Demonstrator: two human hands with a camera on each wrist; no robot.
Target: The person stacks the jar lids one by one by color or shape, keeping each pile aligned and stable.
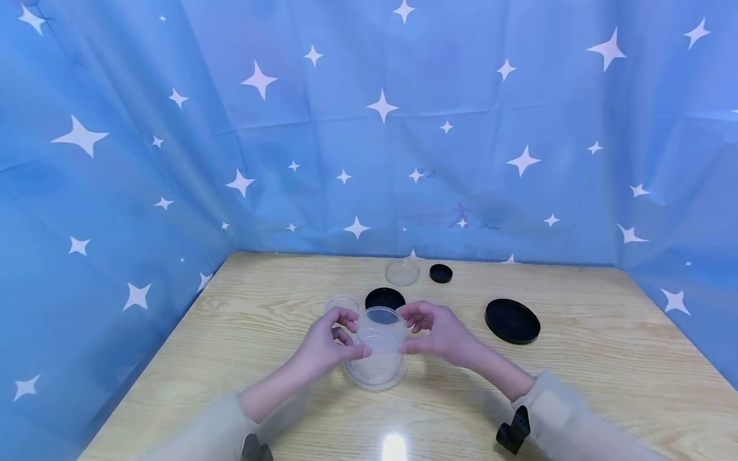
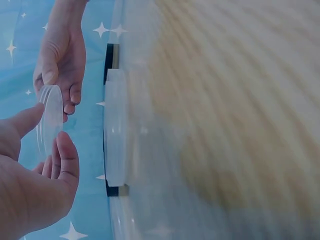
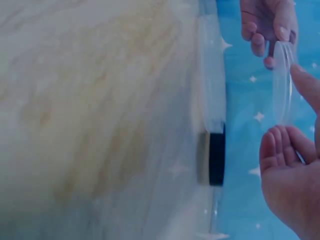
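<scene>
Head camera gives me the left hand [image 1: 328,338] and the right hand [image 1: 435,331] pinching opposite sides of a clear round dish [image 1: 382,325], held up off the wooden table [image 1: 277,288] over a larger clear container [image 1: 375,379]. Both wrist feeds show me its rim between each thumb and fingers, roughly level and apart from what lies below. Around it I see a black disc [image 1: 385,297] just behind, a wider black disc [image 1: 513,321] off right, and a small black disc [image 1: 441,273] near the table's back edge.

2 forearms [image 1: 273,385] angled inward, left hand [image 1: 327,341] and right hand [image 1: 439,331] facing each other, fingers [image 1: 346,315] seemingly curved
</scene>
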